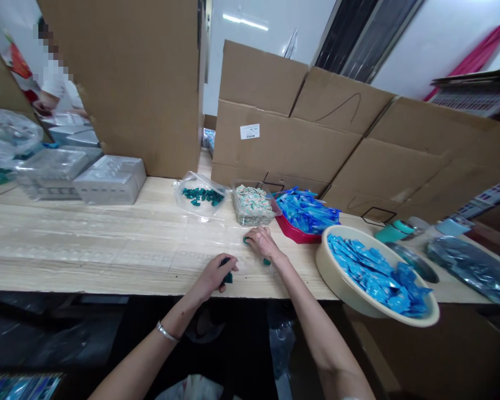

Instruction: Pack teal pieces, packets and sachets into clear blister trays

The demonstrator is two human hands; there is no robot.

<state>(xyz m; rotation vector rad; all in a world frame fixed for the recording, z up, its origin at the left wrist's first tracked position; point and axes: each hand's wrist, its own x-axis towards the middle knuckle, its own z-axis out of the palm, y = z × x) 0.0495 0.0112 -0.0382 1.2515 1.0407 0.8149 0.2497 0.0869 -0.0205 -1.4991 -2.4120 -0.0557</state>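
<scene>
My left hand rests near the front edge of the wooden table, fingers curled round small dark teal pieces. My right hand lies palm down a little farther in, its fingers pressing on a teal piece; another teal piece shows by its wrist. A clear plastic tray sheet with rows of pockets lies flat under both hands.
A clear bag of teal pieces, a clear tub of white pieces, a red tray of blue packets and a cream bowl of blue packets stand behind and right. Cardboard boxes wall the back. Another person works far left.
</scene>
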